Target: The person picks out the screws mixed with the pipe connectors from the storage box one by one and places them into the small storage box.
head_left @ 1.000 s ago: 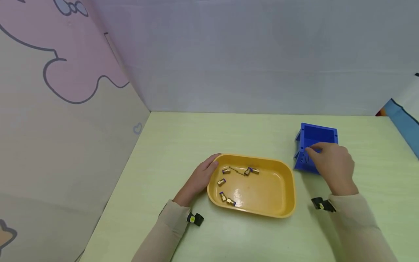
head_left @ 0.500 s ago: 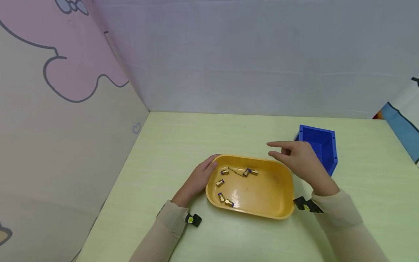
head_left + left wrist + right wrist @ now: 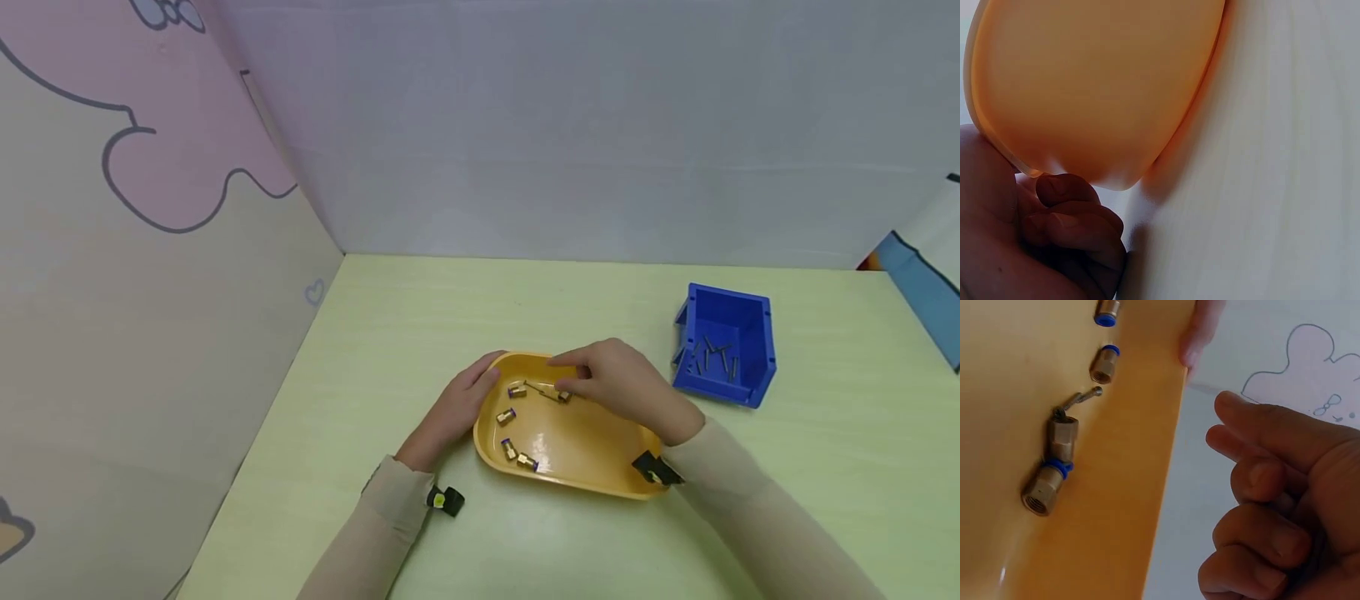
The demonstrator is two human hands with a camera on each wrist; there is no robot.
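Pale green tabletop fills the space between a grey back wall and a side panel printed with a pink cartoon shape. On it, the left hand [image 3: 459, 408] grips the near-left end of the yellow tray [image 3: 600, 483], its thumb over the rim and its fingers curled under the edge, as the left wrist view shows. The right hand [image 3: 615, 385] hovers over the far side of the tray, fingers loosely curled and drawn together with nothing between them, its fingertips just above a thin dark pin [image 3: 542, 391] that lies on the tray floor beside a brass fitting [image 3: 562, 396].

That pin looks like a slim metal rod, dull grey, stiff and very light. Lying flat on smooth, glossy plastic, it will likely slide or roll away under a careless touch, so a fingertip pinch at its middle seems the surest hold. Several more brass fittings [image 3: 506, 416] with blue collars lie scattered between the two hands, toward the left end of the tray.

Well to the right of the right hand stands a blue bin [image 3: 756, 367], open at the top, with a handful of similar dark pins [image 3: 712, 354] on its floor.
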